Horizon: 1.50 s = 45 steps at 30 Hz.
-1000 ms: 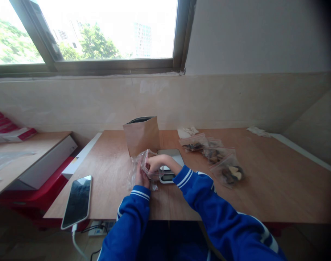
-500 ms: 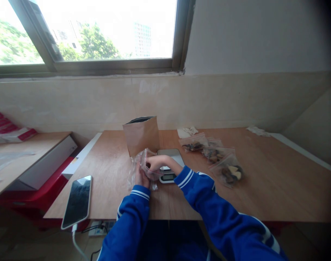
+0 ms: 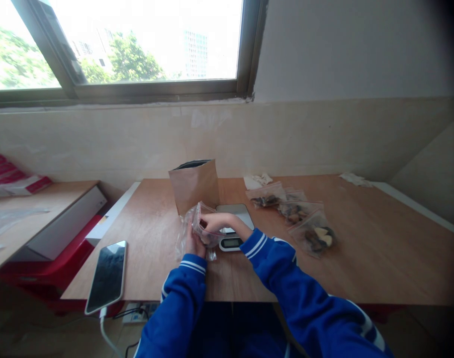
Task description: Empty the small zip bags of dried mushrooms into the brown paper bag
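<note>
Both hands work close together near the front of the table. The left hand [image 3: 195, 242] stands on edge with fingers up, closed against the side of a clear zip bag [image 3: 206, 231]. The right hand [image 3: 216, 223] reaches in from the right, its fingers curled over the bag's upper part, gripping it. The bag stands roughly upright, its long axis leaning slightly away from the person, with dark contents low inside. Loose clear plastic [image 3: 181, 243] hangs beside the left hand; whether it belongs to the same bag cannot be told.

Just behind stands an open kraft paper bag [image 3: 194, 186]. Just right, under the right wrist, sits a digital kitchen scale [image 3: 234, 211]. Farther right, filled zip bags [image 3: 314, 236] lie in a loose row. Bare wood of the table [image 3: 376, 263] leaves open room right of these and left of the hands, where a smartphone [image 3: 107, 277] overhangs the near edge.
</note>
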Tool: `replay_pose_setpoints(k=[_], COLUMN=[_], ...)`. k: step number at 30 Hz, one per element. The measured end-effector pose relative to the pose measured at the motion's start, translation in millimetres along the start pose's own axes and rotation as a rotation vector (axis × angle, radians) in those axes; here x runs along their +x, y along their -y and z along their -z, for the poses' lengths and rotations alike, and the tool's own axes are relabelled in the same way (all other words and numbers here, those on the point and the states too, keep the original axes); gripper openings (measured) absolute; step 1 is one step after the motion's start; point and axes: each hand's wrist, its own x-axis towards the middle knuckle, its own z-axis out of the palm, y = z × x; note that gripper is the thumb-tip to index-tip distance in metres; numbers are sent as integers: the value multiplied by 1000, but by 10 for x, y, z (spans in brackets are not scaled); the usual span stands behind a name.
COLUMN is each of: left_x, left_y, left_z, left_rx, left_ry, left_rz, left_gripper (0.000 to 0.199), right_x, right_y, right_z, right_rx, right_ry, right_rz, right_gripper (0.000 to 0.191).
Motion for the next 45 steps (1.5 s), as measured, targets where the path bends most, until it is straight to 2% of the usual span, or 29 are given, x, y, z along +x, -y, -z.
replay_pose_setpoints(k=[9, 18, 27, 35, 41, 45], left_x=[2, -15, -27, -3, -10, -20], left_y=[-10, -15, -15, -1, -3, -7], left_z=[-17, -18, -21, -20, -12, -27], left_rx=[-2, 12, 15, 8, 25, 11], left_ry=[-6, 32, 1, -5, -16, 36], left_rz=[-23, 0, 10, -1, -6, -1], left_gripper=[31, 32, 33, 31, 30, 32], right_x=[-3, -53, -128, -120, -130, -115], right_y=[121, 195, 218, 223, 265, 296], right_z=[-60, -74, 17, 1, -41, -99], right_rx=[-160, -200, -183, -178, -205, -219], right_ry=[10, 71, -15, -121, -69, -44], right_rz=[-54, -119, -141, -174, -191, -217], right_gripper=[55, 43, 38, 37, 33, 33])
